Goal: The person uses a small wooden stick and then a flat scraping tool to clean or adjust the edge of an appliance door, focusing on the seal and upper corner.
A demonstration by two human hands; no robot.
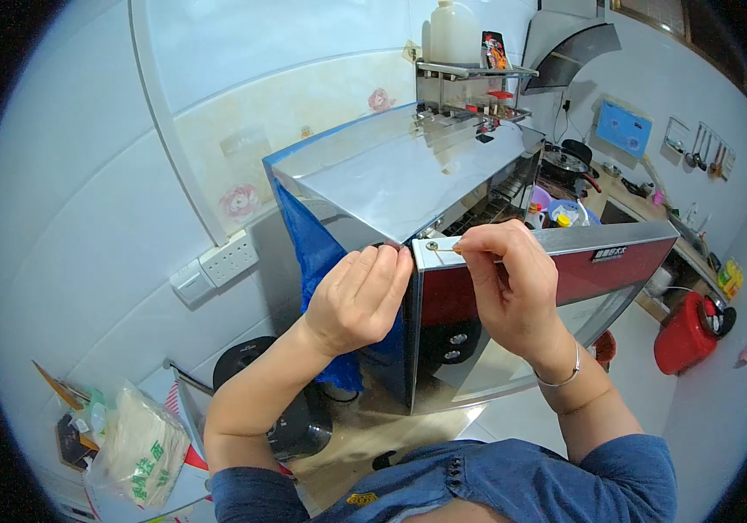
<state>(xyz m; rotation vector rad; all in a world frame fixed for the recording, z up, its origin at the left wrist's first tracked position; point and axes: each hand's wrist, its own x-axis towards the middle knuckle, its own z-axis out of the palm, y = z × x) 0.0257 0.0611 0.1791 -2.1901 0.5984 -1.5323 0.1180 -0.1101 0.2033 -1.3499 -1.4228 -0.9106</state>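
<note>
A steel-topped cabinet appliance [412, 157] with blue film [312, 253] on its side has its red-and-glass front door [482, 275] open. My left hand [356, 296] is at the hinge-side corner, fingers closed; what they grip is mostly hidden. My right hand [517, 292], wearing a bracelet, pinches something thin and small over the door's white top edge, beside a small round hole or fitting [432, 246]. The thin piece is too small to name.
A tiled wall with sockets [227, 261] is at left, above a black appliance [299, 436] and a bagged bundle [142, 440]. A rack [478, 71] stands behind the cabinet. At right are a counter with pans [565, 159] and a red bucket [685, 336].
</note>
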